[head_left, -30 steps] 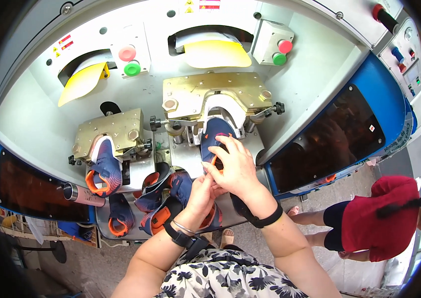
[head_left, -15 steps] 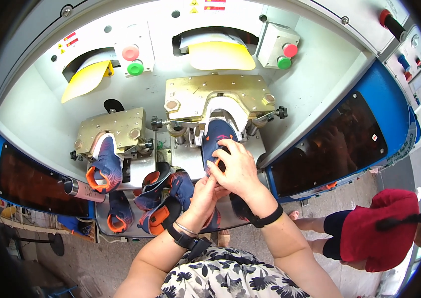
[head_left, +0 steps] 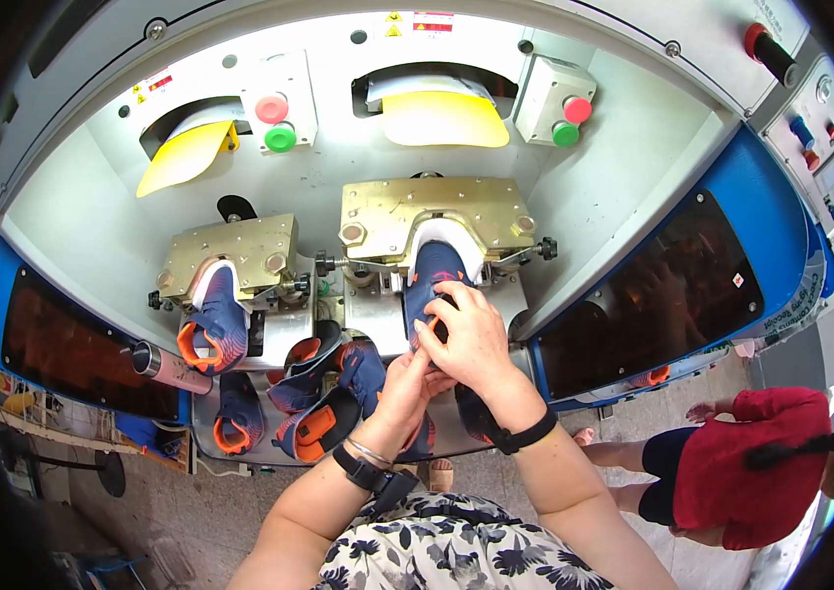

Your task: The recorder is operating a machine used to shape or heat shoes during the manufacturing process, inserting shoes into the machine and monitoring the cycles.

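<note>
A navy shoe [head_left: 436, 264] with a white toe rim and orange lining sits toe-first in the right-hand brass clamp [head_left: 436, 205]. My right hand [head_left: 468, 339] lies over its upper and collar, fingers curled against it. My left hand [head_left: 407, 391] is closed at the heel end, just under the right hand; the two hands hide most of the heel. To the left, another navy shoe [head_left: 220, 320] stands with its toe in the smaller brass clamp [head_left: 240, 248], untouched by either hand.
Several navy and orange shoes [head_left: 318, 425] lie on the metal shelf [head_left: 284, 454] before me. A pink tumbler [head_left: 169, 367] leans at its left. Red and green buttons [head_left: 564, 134] flank yellow flaps [head_left: 444, 118]. A person in a red shirt [head_left: 751, 462] stands at the right.
The right-hand clamp plate has come down and toward me, covering more around the shoe's toe. My hands keep their hold on the shoe. The whole view has shifted slightly.
</note>
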`<action>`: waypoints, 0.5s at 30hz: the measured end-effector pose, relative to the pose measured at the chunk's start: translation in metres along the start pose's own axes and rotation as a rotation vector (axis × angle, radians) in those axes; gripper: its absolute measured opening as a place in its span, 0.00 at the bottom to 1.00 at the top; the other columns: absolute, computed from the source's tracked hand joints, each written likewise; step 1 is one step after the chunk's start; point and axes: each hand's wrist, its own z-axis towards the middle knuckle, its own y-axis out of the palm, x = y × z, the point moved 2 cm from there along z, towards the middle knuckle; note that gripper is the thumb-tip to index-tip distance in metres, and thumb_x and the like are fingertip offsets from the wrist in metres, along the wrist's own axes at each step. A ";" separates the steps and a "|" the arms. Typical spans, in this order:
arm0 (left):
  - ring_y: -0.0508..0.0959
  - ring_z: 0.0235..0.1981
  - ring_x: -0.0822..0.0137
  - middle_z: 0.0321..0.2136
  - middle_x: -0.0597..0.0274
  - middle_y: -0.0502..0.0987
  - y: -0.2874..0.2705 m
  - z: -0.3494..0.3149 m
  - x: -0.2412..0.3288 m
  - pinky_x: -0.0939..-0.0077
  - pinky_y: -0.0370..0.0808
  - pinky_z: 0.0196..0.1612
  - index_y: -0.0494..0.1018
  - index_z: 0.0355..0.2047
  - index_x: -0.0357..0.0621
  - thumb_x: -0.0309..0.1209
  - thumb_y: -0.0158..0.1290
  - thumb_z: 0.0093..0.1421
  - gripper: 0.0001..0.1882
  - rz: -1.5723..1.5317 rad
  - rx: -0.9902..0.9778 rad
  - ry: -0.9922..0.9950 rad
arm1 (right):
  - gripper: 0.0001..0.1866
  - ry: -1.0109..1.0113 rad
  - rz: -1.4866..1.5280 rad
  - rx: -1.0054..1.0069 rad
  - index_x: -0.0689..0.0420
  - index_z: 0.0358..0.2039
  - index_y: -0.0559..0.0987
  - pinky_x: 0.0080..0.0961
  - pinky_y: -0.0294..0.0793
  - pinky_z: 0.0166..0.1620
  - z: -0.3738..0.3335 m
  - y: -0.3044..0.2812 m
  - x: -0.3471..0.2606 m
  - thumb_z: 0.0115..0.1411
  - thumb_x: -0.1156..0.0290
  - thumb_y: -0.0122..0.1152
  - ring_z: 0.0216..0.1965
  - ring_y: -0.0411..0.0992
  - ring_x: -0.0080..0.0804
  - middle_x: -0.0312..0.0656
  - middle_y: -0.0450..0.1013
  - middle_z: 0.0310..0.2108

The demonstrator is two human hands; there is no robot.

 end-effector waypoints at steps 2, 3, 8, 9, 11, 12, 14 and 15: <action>0.82 0.41 0.67 0.41 0.56 0.80 -0.002 0.000 -0.001 0.72 0.81 0.46 0.70 0.49 0.35 0.48 0.41 0.72 0.25 0.059 0.010 -0.003 | 0.14 -0.006 -0.001 0.003 0.57 0.32 0.82 0.41 0.73 0.51 -0.001 0.001 0.000 0.52 0.60 0.66 0.50 0.72 0.46 0.43 0.74 0.46; 0.82 0.41 0.67 0.41 0.56 0.80 -0.003 0.001 -0.001 0.72 0.81 0.46 0.70 0.49 0.35 0.48 0.41 0.72 0.25 0.060 0.016 -0.011 | 0.13 -0.002 -0.005 0.012 0.57 0.32 0.82 0.41 0.73 0.51 -0.001 0.002 -0.001 0.52 0.60 0.66 0.50 0.72 0.46 0.44 0.74 0.46; 0.82 0.40 0.68 0.40 0.57 0.80 -0.012 0.002 -0.006 0.74 0.81 0.43 0.71 0.47 0.36 0.47 0.42 0.72 0.24 0.069 0.029 -0.029 | 0.14 0.001 -0.016 0.008 0.56 0.34 0.82 0.42 0.72 0.52 -0.005 0.003 -0.003 0.53 0.60 0.65 0.50 0.72 0.46 0.44 0.74 0.47; 0.82 0.40 0.68 0.40 0.57 0.80 -0.014 0.002 -0.007 0.74 0.81 0.43 0.71 0.47 0.36 0.47 0.42 0.72 0.24 0.070 0.028 -0.023 | 0.16 0.007 -0.035 -0.009 0.56 0.38 0.81 0.43 0.71 0.54 -0.006 0.004 -0.002 0.54 0.59 0.64 0.53 0.71 0.47 0.45 0.73 0.49; 0.82 0.39 0.67 0.39 0.58 0.80 -0.017 0.002 -0.010 0.75 0.81 0.41 0.72 0.45 0.37 0.46 0.45 0.71 0.22 0.077 0.027 -0.027 | 0.18 0.010 -0.053 -0.035 0.56 0.42 0.81 0.44 0.70 0.56 -0.006 0.007 0.001 0.54 0.59 0.64 0.55 0.70 0.48 0.45 0.73 0.52; 0.82 0.39 0.67 0.39 0.58 0.80 -0.018 0.002 -0.011 0.75 0.81 0.41 0.72 0.45 0.37 0.46 0.45 0.71 0.22 0.070 0.017 -0.009 | 0.21 0.003 -0.089 -0.002 0.57 0.46 0.79 0.47 0.66 0.59 -0.004 0.008 0.004 0.56 0.58 0.63 0.58 0.68 0.47 0.46 0.72 0.54; 0.83 0.37 0.66 0.37 0.58 0.80 -0.019 0.003 -0.013 0.75 0.81 0.41 0.73 0.44 0.37 0.45 0.48 0.70 0.21 0.082 0.006 -0.006 | 0.25 -0.001 -0.130 -0.030 0.59 0.54 0.76 0.49 0.62 0.63 -0.001 0.013 0.010 0.60 0.57 0.59 0.63 0.65 0.45 0.47 0.69 0.59; 0.83 0.37 0.66 0.37 0.58 0.80 -0.019 0.003 -0.014 0.75 0.81 0.41 0.73 0.44 0.37 0.45 0.48 0.70 0.21 0.079 0.007 0.007 | 0.25 -0.006 -0.123 -0.039 0.59 0.54 0.76 0.49 0.62 0.63 0.000 0.016 0.013 0.60 0.57 0.59 0.63 0.65 0.45 0.47 0.69 0.59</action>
